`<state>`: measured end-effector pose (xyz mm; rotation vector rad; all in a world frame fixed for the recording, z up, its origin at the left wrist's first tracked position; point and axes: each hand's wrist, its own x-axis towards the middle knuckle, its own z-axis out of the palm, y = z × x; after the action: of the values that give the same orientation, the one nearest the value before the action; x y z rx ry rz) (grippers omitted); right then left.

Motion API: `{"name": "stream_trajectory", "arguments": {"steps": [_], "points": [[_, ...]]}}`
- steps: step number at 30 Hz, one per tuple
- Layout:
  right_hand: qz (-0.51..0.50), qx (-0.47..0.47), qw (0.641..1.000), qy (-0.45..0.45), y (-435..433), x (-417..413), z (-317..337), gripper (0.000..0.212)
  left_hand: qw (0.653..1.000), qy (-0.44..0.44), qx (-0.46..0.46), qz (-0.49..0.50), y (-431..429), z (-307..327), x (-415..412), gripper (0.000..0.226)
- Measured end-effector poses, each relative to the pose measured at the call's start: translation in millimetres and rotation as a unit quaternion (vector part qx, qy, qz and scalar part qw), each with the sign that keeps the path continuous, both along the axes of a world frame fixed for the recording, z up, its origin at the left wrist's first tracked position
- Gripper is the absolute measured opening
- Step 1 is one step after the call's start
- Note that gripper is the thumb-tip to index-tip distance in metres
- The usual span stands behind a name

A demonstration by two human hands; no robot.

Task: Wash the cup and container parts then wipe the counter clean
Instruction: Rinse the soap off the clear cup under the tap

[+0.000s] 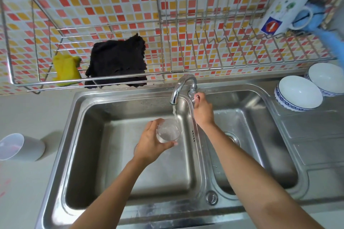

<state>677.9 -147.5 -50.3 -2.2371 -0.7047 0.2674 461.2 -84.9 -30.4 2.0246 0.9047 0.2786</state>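
My left hand (151, 142) grips a clear glass cup (169, 130) upright over the left sink basin (89, 154). Water runs from the chrome faucet (181, 86) straight into the cup, which is nearly full and bubbling. My right hand (202, 108) reaches over the divider and holds the faucet handle (194, 96) behind the spout. A grey container (24, 147) lies on its side on the counter (28, 191) left of the sink, its open mouth facing left.
A wall-mounted wire rack holds a black cloth (117, 61) and a yellow cloth (66, 69) on the left, a white mug (286, 13) and a blue item (316, 13) at the right. Two white bowls (297, 93) sit by the right basin (251, 135).
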Motion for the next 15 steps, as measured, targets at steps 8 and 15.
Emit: {"name": "stream_trajectory", "arguments": {"steps": [8, 15], "points": [[-0.046, -0.054, 0.997, -0.039, -54, -73, -75, 0.055, 0.998, 0.013, -0.06, 0.021, 2, 3, 6, 0.072], [0.034, -0.178, 0.975, -0.128, -60, -78, -84, 0.063, 0.983, 0.174, 0.044, -0.029, 17, -18, 7, 0.083]]}}
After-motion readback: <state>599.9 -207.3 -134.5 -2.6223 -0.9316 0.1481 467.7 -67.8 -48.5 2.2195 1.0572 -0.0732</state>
